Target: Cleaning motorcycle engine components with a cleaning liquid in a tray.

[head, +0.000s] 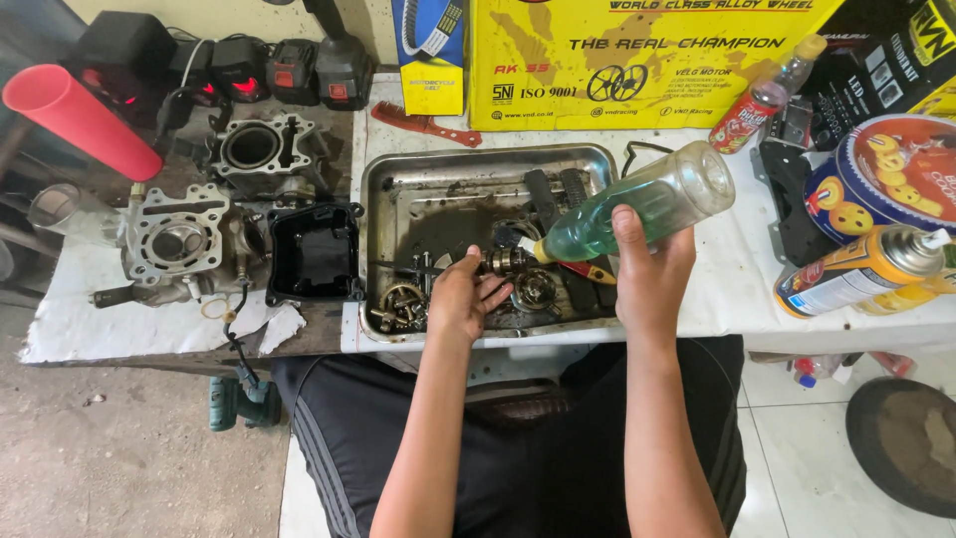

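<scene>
Black trousers with thin side stripes (398, 438) are filling the bottom of the view, the person's two bare forearms reaching forward over them. Beyond the knees, a white-covered work surface (737, 279) is carrying a large yellow cardboard box (637, 60) at the back and a dented, oil-stained rectangular steel tray (398, 189) in the middle. Left of the tray, two grey cast-metal engine cylinder blocks (179, 239) are sitting beside a black plastic cover (314, 254), with a red plastic tube (80, 120) lying above them. At the right edge, a round blue biscuit tin (891, 174) and a yellow spray can (861, 269) are lying on their sides. The right hand (652, 274) is wrapping its fingers around a clear plastic bottle of green liquid (637, 209), tilting it so its nozzle is pointing down over the tray. The left hand (463, 299) is holding its fingers loosely curled around a small metal engine part (503, 261), just below the nozzle, above other greasy parts lying in the tray.
</scene>
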